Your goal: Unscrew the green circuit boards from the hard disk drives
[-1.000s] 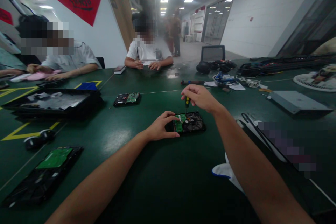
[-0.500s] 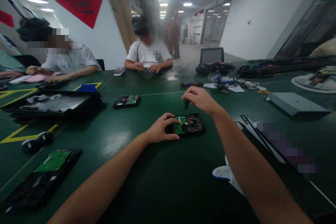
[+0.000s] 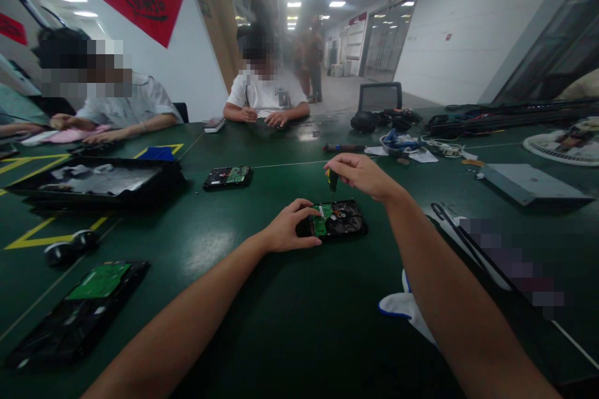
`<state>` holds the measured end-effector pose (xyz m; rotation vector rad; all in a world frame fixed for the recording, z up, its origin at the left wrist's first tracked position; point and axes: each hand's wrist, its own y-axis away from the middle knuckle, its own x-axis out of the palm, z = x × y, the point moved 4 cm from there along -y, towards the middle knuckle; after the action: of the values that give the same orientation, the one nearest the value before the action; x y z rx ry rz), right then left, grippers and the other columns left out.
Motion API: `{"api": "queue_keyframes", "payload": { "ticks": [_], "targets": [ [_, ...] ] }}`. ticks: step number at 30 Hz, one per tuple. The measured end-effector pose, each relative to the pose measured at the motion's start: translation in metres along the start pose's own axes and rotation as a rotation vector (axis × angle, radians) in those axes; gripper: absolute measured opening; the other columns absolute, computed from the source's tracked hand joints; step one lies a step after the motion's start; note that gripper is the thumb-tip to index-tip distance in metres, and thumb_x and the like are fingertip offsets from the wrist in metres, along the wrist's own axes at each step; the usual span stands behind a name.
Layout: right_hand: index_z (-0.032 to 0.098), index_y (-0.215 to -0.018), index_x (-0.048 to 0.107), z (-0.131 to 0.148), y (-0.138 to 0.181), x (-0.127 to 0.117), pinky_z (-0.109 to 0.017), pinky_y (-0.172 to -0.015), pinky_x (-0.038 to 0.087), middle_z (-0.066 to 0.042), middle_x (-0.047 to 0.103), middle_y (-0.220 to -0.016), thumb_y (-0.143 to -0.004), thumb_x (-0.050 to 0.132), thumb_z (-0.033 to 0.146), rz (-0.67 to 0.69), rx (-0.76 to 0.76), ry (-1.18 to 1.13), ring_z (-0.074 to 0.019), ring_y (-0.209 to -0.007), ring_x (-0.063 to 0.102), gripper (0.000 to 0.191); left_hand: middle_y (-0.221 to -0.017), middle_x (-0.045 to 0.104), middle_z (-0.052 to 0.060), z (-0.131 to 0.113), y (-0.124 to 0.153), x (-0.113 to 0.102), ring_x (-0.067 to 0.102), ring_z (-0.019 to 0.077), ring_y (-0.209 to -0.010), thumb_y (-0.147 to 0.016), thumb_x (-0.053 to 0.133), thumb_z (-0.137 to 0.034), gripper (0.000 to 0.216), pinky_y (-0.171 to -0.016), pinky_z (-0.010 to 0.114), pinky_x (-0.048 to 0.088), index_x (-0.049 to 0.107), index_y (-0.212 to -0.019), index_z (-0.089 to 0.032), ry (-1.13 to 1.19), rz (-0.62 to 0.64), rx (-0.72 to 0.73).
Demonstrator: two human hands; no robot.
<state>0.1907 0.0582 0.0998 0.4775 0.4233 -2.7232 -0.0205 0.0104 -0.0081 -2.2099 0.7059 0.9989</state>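
A black hard drive [image 3: 350, 219] with a green circuit board lies flat on the dark green table [image 3: 262, 330]. My left hand [image 3: 291, 227] grips its left end, fingers on the far side and thumb on the near side. Above the drive, my right hand [image 3: 358, 176] is closed around the handle of a screwdriver [image 3: 332, 182]. The screwdriver stands upright, its thin shaft pointing down to the circuit board. Whether the tip sits in a screw is too small to tell.
Other hard drives lie at the near left [image 3: 79, 312] and farther back [image 3: 228, 177]. A black tray [image 3: 103, 184] stands on the left. To the right are a white glove [image 3: 407, 308] and a grey metal box [image 3: 533, 184]. Two people sit across the table.
The view has shifted slightly. My right fingers have turned on the screwdriver handle, and more of its yellow-and-dark grip shows. The left hand keeps its hold on the hard drive.
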Motion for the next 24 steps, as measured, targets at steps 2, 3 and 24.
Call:
{"api": "queue_keyframes", "payload": {
  "ticks": [2,3,24],
  "targets": [
    [0.020,-0.087,0.070,0.0019,0.0006,-0.0005,-0.027,-0.052,0.039,-0.004,0.070,-0.083,-0.089,0.067,0.041,-0.033,0.008,0.026,-0.0118,-0.061,0.053,0.021,-0.143,0.047,0.011,0.0004,0.0002,0.0000,0.051,0.0341,-0.134,-0.077,0.081,-0.060,0.073,-0.114,0.052,0.045,0.059,-0.141,-0.032,0.000,0.003,-0.004],
    [0.020,-0.085,0.068,0.0026,0.0008,-0.0006,-0.027,-0.052,0.040,-0.005,0.072,-0.084,-0.088,0.068,0.039,-0.050,0.015,0.029,-0.0118,-0.061,0.053,0.019,-0.143,0.047,0.011,0.0005,0.0003,0.0001,0.051,0.0342,-0.135,-0.077,0.081,-0.060,0.073,-0.114,0.052,0.046,0.059,-0.141,-0.032,0.001,0.003,-0.005],
    [0.020,-0.084,0.069,0.0020,-0.0007,-0.0008,-0.031,-0.065,0.049,-0.004,0.071,-0.082,-0.087,0.072,0.043,-0.060,-0.077,0.117,-0.0162,-0.073,0.062,0.023,-0.143,0.046,0.012,-0.0032,0.0009,0.0011,0.051,0.0333,-0.134,-0.082,0.077,-0.059,0.068,-0.113,0.051,0.046,0.058,-0.141,-0.031,-0.029,0.003,-0.001]
  ]
}}
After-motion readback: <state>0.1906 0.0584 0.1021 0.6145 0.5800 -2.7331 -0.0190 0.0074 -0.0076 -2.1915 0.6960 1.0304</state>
